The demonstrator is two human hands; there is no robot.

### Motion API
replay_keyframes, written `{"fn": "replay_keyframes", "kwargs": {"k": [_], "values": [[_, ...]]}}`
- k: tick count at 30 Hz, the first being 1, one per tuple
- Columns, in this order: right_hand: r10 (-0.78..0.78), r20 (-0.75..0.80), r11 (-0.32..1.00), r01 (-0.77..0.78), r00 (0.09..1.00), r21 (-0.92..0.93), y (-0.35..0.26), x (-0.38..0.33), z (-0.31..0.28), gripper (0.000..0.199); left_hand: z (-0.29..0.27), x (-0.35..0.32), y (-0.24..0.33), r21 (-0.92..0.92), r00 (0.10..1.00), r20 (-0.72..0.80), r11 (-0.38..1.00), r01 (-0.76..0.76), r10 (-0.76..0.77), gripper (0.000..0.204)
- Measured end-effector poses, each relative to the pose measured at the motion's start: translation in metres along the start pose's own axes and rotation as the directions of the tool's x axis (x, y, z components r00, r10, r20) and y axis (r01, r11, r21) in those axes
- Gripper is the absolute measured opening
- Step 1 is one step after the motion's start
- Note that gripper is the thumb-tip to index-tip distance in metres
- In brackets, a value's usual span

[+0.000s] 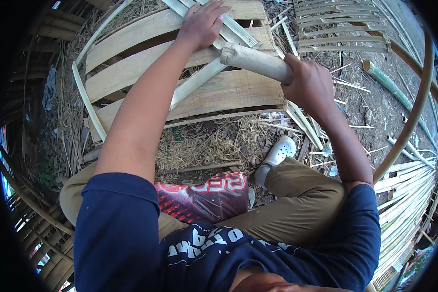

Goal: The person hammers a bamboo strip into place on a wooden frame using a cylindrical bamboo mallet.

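Note:
My left hand [202, 22] presses down on several pale split bamboo strips [199, 80] that lie across a wooden pallet [131, 68]. My right hand [309, 85] grips the end of a thick pale wooden club [255, 61], whose other end points left toward the strips, just below my left hand. I sit on the ground with bent legs in khaki trousers. One white clog [277, 153] shows beside my right knee.
Dry straw and bamboo shavings [204, 143] cover the ground in front of me. A woven bamboo panel [340, 24] lies at the upper right, a green bamboo pole [389, 85] beside it. A long curved bamboo strip [416, 104] and stacked slats [409, 194] fill the right. A red printed sack [204, 194] lies under my legs.

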State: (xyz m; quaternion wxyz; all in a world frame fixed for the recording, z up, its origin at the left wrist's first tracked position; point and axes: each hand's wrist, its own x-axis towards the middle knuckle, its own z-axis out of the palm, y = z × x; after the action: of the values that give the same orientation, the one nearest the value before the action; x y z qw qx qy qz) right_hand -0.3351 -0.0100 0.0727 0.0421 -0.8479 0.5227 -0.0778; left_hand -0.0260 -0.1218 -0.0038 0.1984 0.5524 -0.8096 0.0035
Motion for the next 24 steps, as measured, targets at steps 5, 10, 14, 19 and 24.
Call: {"fn": "replay_keyframes", "kwargs": {"k": [5, 10, 14, 19, 24], "values": [[0.001, -0.045, 0.997, 0.002, 0.999, 0.073, -0.003, 0.001, 0.0, 0.023, -0.007, -0.001, 0.005, -0.006, 0.998, 0.038, 0.999, 0.04, -0.04, 0.052], [0.0, -0.145, 0.993, 0.016, 0.989, 0.113, 0.002, 0.004, 0.0, 0.03, -0.012, 0.0, 0.01, -0.007, 0.996, 0.063, 0.998, 0.058, -0.057, 0.051], [-0.086, -0.304, 0.99, 0.115, 0.949, 0.078, 0.005, -0.004, -0.007, 0.037, -0.016, 0.001, 0.012, -0.068, 0.993, 0.074, 0.993, 0.097, -0.092, 0.051], [-0.027, -0.183, 0.999, 0.019, 0.983, -0.046, 0.0, 0.003, -0.003, 0.029, -0.009, -0.002, 0.005, -0.05, 0.995, 0.067, 0.996, 0.073, -0.07, 0.05], [-0.052, -0.045, 0.999, 0.052, 0.998, -0.014, 0.004, 0.003, 0.01, 0.028, -0.009, 0.001, 0.009, -0.043, 0.992, 0.064, 0.993, 0.112, -0.109, 0.049]]}}
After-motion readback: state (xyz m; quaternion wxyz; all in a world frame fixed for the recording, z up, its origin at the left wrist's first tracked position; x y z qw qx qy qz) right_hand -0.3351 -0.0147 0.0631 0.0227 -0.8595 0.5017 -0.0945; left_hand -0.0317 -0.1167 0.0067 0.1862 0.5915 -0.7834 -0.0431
